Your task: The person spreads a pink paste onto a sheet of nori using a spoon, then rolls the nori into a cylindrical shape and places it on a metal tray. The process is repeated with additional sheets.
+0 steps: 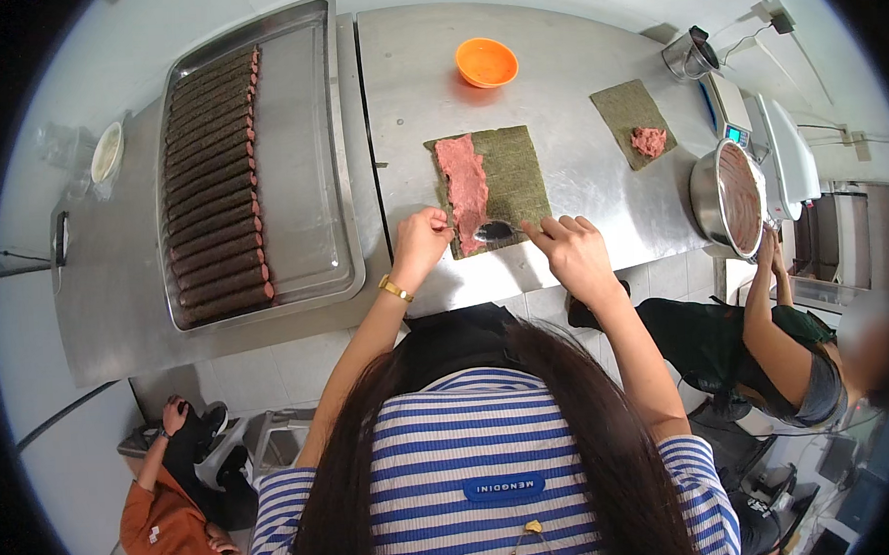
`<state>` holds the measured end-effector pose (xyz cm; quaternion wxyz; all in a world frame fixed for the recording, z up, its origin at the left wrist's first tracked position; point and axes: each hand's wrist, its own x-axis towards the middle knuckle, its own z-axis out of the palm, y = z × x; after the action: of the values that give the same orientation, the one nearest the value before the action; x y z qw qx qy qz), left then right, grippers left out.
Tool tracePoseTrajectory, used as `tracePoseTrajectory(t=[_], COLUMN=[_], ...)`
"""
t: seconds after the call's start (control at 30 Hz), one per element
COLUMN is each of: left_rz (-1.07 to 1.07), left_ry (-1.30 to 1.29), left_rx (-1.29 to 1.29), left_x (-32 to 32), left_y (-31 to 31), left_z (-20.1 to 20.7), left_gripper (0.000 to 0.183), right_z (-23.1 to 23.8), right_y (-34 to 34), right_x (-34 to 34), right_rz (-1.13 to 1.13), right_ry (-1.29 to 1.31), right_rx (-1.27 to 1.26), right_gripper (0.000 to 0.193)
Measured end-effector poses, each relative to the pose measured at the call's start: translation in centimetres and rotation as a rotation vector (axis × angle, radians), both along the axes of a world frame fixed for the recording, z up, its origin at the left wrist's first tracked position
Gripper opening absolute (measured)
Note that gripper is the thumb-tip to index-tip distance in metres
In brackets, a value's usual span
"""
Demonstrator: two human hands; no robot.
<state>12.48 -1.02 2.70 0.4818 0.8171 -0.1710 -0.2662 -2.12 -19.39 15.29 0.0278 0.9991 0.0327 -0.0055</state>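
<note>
A dark green seaweed sheet (519,175) lies flat on the steel table before me. Pink meat paste (465,177) covers a strip along its left side. My right hand (575,257) is closed around the handle of a metal spoon (494,232), whose bowl rests low on the sheet beside the paste. At the sheet's lower left edge, my left hand (423,241) has its fingers pinched together on the border. Farther right lies a second seaweed sheet (618,106) with a lump of meat paste (648,142) on it.
Left stands a large metal tray (307,184) with a row of seaweed rolls (217,188). An orange bowl (487,62) sits beyond the sheet. Rightward are a scale (727,111) and a steel mixing bowl (729,201), with a co-worker's hands (771,253) by it. Another person (177,507) sits lower left.
</note>
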Motion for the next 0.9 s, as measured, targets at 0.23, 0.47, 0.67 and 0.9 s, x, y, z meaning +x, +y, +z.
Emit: tracePoseTrajectory(t=[0.23,0.47,0.67,0.9], left_rz=[-0.017,0.010,-0.009,-0.010], left_ry=[-0.033,-0.071,-0.097,-0.061], left_rx=[0.014,0.032,0.042,0.036], left_x=[0.0,-0.2,-0.3,-0.1], left_y=[-0.1,-0.2,-0.2,-0.2], left_z=[-0.8,-0.3,-0.1,-0.8], left_gripper=[0.025,0.021,0.022,0.024], right_z=[-3.6,-3.8,-4.4,-4.9], right_y=[0.5,-1.8,-4.7,-4.5], right_x=[1.4,3.8,7.0,5.9], right_rz=[0.073,-0.290,-0.388,-0.333], right_ry=[0.006,0.063,0.157,0.297], right_rx=[-0.008,0.242,0.319,0.315], right_gripper=[0.031,0.028,0.031,0.033])
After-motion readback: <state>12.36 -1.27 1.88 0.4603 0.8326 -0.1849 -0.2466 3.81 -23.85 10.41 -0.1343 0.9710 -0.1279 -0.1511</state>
